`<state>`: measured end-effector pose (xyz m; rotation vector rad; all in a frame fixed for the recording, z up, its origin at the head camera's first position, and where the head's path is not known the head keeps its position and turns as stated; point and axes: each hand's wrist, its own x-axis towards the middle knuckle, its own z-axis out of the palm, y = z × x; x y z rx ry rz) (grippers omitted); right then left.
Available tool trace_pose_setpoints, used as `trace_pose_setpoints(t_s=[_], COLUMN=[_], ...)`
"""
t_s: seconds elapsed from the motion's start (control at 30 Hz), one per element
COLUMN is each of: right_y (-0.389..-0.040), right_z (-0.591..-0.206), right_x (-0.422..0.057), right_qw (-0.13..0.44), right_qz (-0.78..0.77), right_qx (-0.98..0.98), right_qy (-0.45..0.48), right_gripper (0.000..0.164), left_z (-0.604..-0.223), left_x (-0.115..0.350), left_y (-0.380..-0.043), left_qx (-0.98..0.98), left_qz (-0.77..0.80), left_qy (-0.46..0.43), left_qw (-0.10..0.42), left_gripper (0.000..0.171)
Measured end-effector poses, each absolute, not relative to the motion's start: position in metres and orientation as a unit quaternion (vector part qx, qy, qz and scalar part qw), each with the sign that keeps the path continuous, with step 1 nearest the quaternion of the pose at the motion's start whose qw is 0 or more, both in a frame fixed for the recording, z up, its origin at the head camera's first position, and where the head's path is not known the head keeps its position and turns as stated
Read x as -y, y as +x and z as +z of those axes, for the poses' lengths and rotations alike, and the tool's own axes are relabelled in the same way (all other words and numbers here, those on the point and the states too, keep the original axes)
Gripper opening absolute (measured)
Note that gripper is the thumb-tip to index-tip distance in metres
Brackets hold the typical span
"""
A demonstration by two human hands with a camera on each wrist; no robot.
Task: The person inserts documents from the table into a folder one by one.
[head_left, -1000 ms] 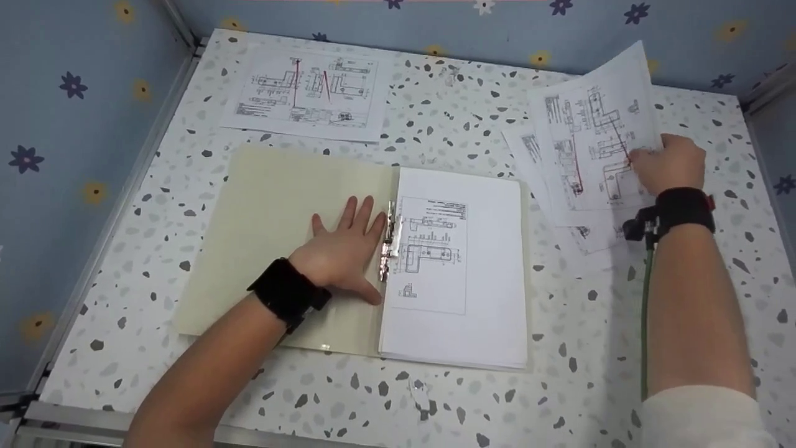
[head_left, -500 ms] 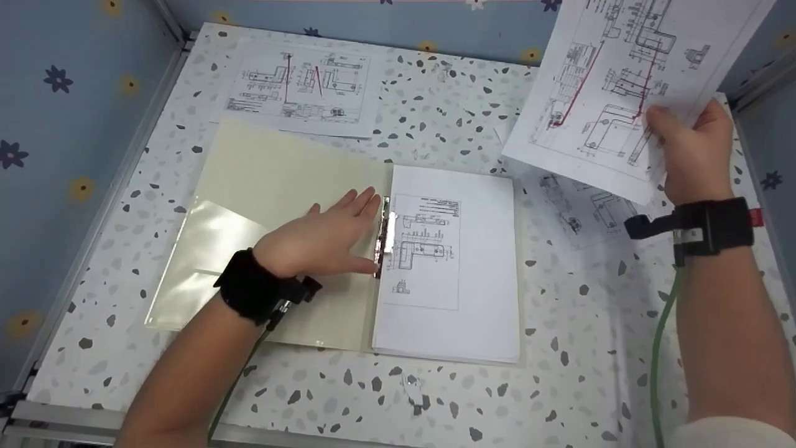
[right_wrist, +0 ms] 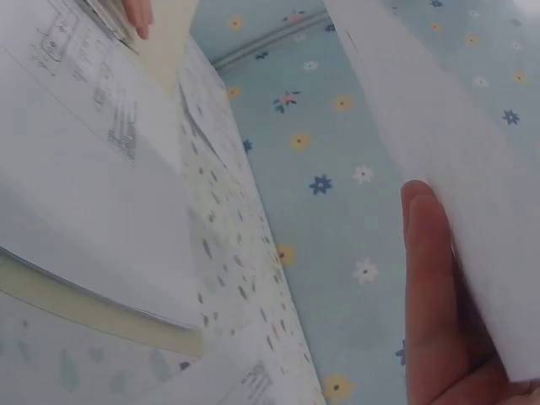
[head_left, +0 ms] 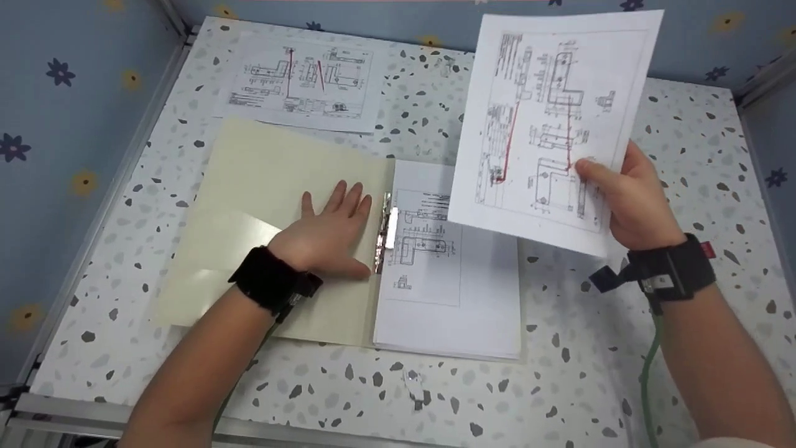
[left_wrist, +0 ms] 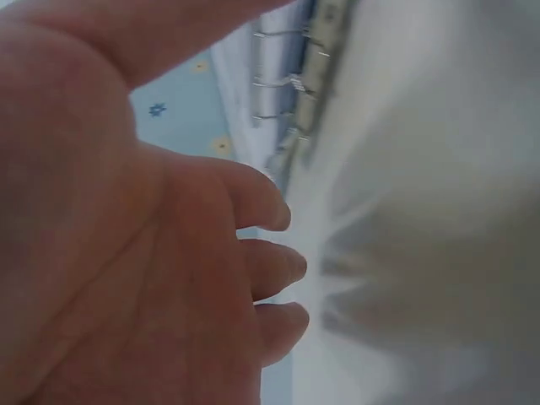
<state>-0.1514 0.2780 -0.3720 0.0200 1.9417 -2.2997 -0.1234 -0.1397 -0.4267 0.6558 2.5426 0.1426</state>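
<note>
My right hand (head_left: 640,199) pinches a printed drawing sheet (head_left: 528,124) by its right edge, thumb on the printed face and fingers behind. The sheet is raised, marked with red lines, and its lower left corner overlaps the folder's papers in the head view. My left hand (head_left: 326,239) lies spread on the left cover of an open cream folder (head_left: 280,155), thumb near the metal clip (head_left: 387,233). A stack of punched papers (head_left: 448,326) lies in the folder's right side, a drawing on top. In the left wrist view the fingers (left_wrist: 274,266) are extended beside the metal rings (left_wrist: 283,84).
Other drawing sheets (head_left: 298,81) with red lines lie at the table's back left. A loose sheet (right_wrist: 245,380) on the table shows in the right wrist view, hidden behind the held sheet in the head view. Flowered panels (head_left: 56,155) wall the speckled table (head_left: 578,348).
My right hand has lifted the red-marked sheet off the loose sheets at the right and brought it left toward the folder. The left hand has shifted slightly and stays spread on the cover.
</note>
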Motion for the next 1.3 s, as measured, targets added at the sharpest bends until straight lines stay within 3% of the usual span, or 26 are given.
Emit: trace_pose_setpoints(t_s=[0.5, 0.67, 0.93, 1.3], right_y=[-0.113, -0.098, -0.082, -0.079], right_z=[-0.411, -0.421, -0.431, -0.435], right_x=[-0.238, -0.226, -0.215, -0.222], right_qw=[0.229, 0.248, 0.293, 0.279], right_qz=[-0.633, -0.624, -0.629, -0.616], right_qx=[-0.739, -0.741, -0.719, -0.737], right_qy=[-0.012, -0.011, -0.028, -0.013], right_gripper=[0.082, 0.089, 0.081, 0.081], left_z=[-0.438, -0.441, -0.443, -0.446], left_x=[0.132, 0.133, 0.136, 0.137], left_y=[-0.123, -0.123, -0.123, -0.124], left_qx=[-0.932, -0.931, -0.930, -0.928], left_qz=[0.051, 0.054, 0.055, 0.058], left_qy=[0.221, 0.227, 0.228, 0.228], left_qw=[0.281, 0.280, 0.284, 0.289], left_gripper=[0.136, 0.137, 0.138, 0.137])
